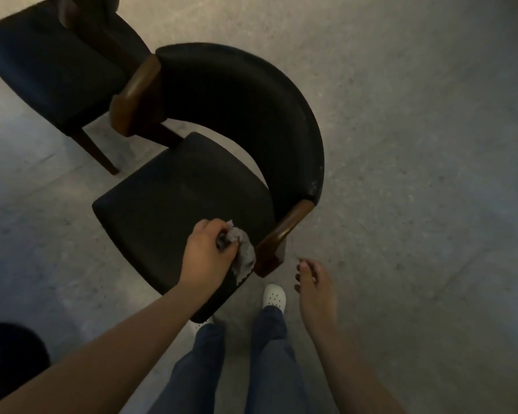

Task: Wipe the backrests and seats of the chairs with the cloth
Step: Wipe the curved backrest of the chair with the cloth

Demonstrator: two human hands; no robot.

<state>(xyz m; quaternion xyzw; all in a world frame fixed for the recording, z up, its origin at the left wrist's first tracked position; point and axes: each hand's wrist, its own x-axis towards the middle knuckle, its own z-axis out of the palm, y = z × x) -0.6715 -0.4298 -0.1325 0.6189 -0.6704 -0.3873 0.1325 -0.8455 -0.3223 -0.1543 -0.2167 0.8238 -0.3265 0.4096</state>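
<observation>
A black padded chair with a curved backrest (251,115) and wooden armrests stands in front of me. Its seat (168,201) faces me. My left hand (205,258) is shut on a crumpled grey cloth (243,253), which rests on the seat's near right corner, close to the right wooden armrest (281,234). My right hand (314,286) hangs over the floor to the right of the chair, fingers loosely apart and holding nothing.
A second black chair (48,64) with wooden legs stands at the upper left, close to the first chair's left armrest (135,94). A dark rounded object (9,360) sits at the lower left. Grey concrete floor (416,144) spreads to the right. My legs and white shoes (274,295) are below.
</observation>
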